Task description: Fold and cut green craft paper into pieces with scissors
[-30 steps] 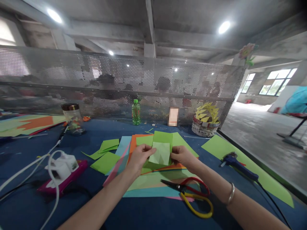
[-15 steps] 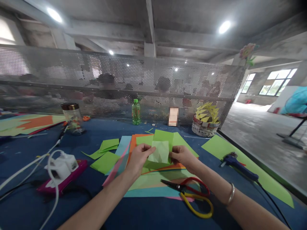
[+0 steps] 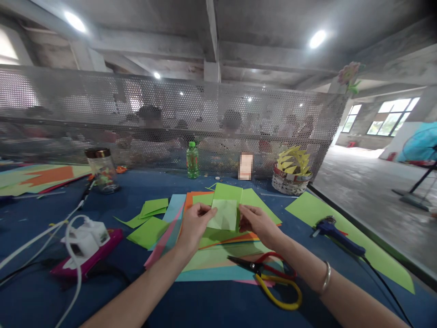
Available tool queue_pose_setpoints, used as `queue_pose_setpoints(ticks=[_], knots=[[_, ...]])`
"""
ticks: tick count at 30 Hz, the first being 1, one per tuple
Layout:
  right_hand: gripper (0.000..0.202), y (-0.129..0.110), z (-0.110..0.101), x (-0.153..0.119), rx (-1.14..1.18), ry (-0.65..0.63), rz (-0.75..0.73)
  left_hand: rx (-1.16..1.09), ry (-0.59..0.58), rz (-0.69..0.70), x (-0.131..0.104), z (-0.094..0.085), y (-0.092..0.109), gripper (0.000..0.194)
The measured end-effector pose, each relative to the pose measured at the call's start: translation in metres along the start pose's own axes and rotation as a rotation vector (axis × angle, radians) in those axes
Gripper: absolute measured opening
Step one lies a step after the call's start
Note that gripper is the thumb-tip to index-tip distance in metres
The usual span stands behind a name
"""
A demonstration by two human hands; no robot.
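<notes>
A small pale green paper square (image 3: 223, 216) lies against a larger bright green paper piece (image 3: 228, 191), both held up over a stack of coloured sheets. My left hand (image 3: 195, 223) pinches their left edge between thumb and fingers. At the right edge, my right hand (image 3: 258, 222) has its thumb and fingers closed on the bright green paper; its lower fingers are partly hidden. Scissors (image 3: 254, 266) with one red and one yellow handle rest on the stack's front, blades slightly apart. Cut green pieces (image 3: 149, 232) lie left of the stack.
A blue glue gun (image 3: 341, 237) lies on a green sheet (image 3: 385, 269) at right. On the left stands a magenta power strip (image 3: 114, 239) with white plugs and cables. Farther back are a jar (image 3: 104, 171), a green bottle (image 3: 192, 161) and a basket (image 3: 290, 182) before a perforated screen.
My right hand has shifted up slightly along the right edge of the green paper. Both papers have moved a little up and left. My left hand keeps its pinch.
</notes>
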State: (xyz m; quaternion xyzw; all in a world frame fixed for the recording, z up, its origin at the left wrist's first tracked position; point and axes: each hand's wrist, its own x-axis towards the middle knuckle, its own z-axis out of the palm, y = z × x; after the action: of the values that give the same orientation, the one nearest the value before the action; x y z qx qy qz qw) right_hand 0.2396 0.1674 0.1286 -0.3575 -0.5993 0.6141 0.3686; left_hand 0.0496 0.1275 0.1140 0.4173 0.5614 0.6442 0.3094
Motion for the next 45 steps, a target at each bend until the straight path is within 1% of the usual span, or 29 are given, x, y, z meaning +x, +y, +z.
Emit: queue_pose_setpoints(ticks=[2,7,10,14,16,18,22,26,30,34,40,45], knots=[[0.05,-0.001,0.001,-0.001,0.03,-0.006,0.009,-0.006,0.009,0.005,0.0,0.0,0.0,0.026],[0.049,0.003,0.002,-0.001,0.015,-0.035,0.007,-0.064,-0.015,-0.038,-0.002,0.001,0.0,0.029],[0.052,0.005,0.002,0.0,0.008,-0.04,-0.004,-0.139,-0.069,-0.122,-0.003,0.001,0.001,0.033],[0.05,0.007,0.001,0.002,-0.008,-0.031,-0.023,-0.25,-0.158,-0.249,-0.004,0.001,0.006,0.038],[0.049,0.007,0.001,0.002,-0.022,-0.026,-0.034,-0.29,-0.192,-0.294,-0.003,0.001,0.008,0.041],[0.048,0.007,0.0,0.003,-0.039,-0.024,-0.042,-0.313,-0.251,-0.333,-0.003,0.0,0.01,0.041],[0.047,0.005,-0.003,0.004,-0.075,-0.006,-0.063,-0.281,-0.384,-0.412,-0.005,-0.003,0.011,0.032],[0.047,0.004,-0.007,0.006,-0.112,0.036,-0.087,-0.208,-0.42,-0.454,-0.008,-0.006,0.011,0.034],[0.047,0.005,-0.01,0.008,-0.142,0.053,-0.101,-0.207,-0.473,-0.432,-0.011,-0.006,0.015,0.033],[0.046,0.006,-0.01,0.008,-0.176,0.052,-0.117,-0.248,-0.483,-0.418,-0.012,-0.006,0.017,0.029],[0.039,0.011,-0.008,0.008,-0.274,0.026,-0.171,-0.347,-0.418,-0.458,-0.006,-0.009,0.02,0.018],[0.029,0.017,-0.007,0.008,-0.414,0.057,-0.227,-0.436,-0.381,-0.505,-0.007,-0.008,0.023,0.009]])
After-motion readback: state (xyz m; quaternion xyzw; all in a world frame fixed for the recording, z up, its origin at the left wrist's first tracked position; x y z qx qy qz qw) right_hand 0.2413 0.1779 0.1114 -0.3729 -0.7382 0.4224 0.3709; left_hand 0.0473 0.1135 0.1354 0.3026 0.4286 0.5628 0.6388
